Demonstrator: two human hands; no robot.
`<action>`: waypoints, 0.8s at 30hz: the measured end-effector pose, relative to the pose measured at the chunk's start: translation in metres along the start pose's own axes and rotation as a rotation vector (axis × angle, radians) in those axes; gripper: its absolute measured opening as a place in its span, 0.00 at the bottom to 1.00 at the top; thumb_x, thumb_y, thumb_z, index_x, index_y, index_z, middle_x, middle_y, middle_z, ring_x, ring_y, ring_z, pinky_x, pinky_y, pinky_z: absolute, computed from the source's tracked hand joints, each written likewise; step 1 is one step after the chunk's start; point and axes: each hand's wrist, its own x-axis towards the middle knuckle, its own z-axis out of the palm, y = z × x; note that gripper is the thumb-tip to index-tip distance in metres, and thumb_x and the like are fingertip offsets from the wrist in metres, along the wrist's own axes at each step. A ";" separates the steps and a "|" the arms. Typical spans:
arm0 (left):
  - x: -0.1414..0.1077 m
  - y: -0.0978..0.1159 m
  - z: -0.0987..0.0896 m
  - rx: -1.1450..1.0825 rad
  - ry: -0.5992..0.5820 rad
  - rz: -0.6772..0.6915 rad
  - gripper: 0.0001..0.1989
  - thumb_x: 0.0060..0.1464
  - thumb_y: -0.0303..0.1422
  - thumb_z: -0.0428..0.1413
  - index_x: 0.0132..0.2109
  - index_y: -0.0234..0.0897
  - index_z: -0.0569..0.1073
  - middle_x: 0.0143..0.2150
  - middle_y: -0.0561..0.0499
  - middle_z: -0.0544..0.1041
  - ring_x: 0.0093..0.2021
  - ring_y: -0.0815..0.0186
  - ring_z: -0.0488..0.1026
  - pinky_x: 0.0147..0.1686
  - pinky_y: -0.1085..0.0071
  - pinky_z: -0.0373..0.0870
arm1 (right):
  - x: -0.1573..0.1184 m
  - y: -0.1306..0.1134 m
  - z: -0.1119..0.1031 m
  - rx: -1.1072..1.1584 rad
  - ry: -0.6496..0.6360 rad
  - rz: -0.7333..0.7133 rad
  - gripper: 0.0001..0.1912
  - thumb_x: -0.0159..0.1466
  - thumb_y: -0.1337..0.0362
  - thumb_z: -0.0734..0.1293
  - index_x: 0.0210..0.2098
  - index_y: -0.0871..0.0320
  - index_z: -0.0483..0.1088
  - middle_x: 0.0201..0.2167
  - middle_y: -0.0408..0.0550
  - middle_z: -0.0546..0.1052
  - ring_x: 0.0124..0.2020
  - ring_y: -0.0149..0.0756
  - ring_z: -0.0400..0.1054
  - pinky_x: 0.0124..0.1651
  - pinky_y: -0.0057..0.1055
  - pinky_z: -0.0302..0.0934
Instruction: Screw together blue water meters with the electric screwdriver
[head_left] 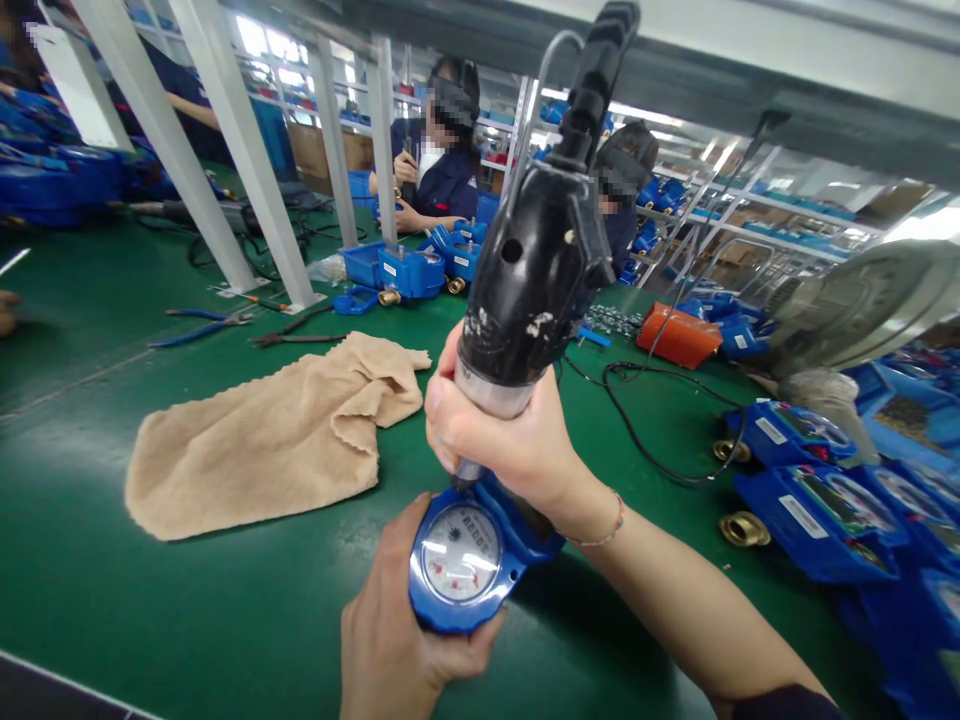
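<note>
My black electric screwdriver (536, 270), flecked with white scuffs, meets a blue water meter (457, 560) with a white dial and red markings; a beige towel (262, 440) lies on the green workbench mat (90, 560), near an orange box (679, 335) and brass fittings (744, 529).

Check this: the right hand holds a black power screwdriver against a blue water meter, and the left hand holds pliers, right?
No: in the head view, the left hand holds the blue water meter, not pliers. The right hand does hold the black power screwdriver against it.
</note>
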 end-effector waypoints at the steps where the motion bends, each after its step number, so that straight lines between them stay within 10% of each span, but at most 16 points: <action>1: 0.000 0.000 0.000 0.004 0.001 0.000 0.42 0.42 0.47 0.60 0.62 0.34 0.59 0.52 0.39 0.75 0.46 0.52 0.79 0.36 0.66 0.80 | 0.001 0.000 -0.001 0.010 -0.015 -0.006 0.14 0.55 0.69 0.74 0.33 0.56 0.64 0.17 0.32 0.65 0.16 0.23 0.59 0.22 0.23 0.58; 9: 0.000 -0.001 0.000 0.006 0.021 0.011 0.41 0.42 0.48 0.60 0.61 0.35 0.60 0.52 0.40 0.75 0.44 0.52 0.79 0.36 0.65 0.80 | 0.005 0.001 -0.004 -0.055 -0.033 0.025 0.16 0.55 0.63 0.75 0.34 0.56 0.63 0.17 0.32 0.65 0.15 0.24 0.58 0.19 0.24 0.56; 18: 0.001 -0.001 -0.004 -0.012 -0.026 -0.053 0.42 0.39 0.46 0.62 0.61 0.37 0.62 0.50 0.42 0.77 0.39 0.52 0.80 0.33 0.64 0.79 | -0.025 -0.094 0.007 -0.146 0.077 -0.127 0.14 0.59 0.57 0.72 0.33 0.51 0.62 0.15 0.32 0.63 0.12 0.26 0.57 0.16 0.27 0.57; 24: -0.001 -0.002 -0.006 0.002 -0.037 -0.030 0.40 0.41 0.46 0.62 0.60 0.39 0.61 0.50 0.42 0.77 0.42 0.49 0.80 0.33 0.62 0.78 | -0.049 -0.090 0.006 -0.079 0.131 -0.044 0.12 0.62 0.56 0.71 0.36 0.52 0.63 0.16 0.33 0.64 0.12 0.26 0.57 0.15 0.26 0.54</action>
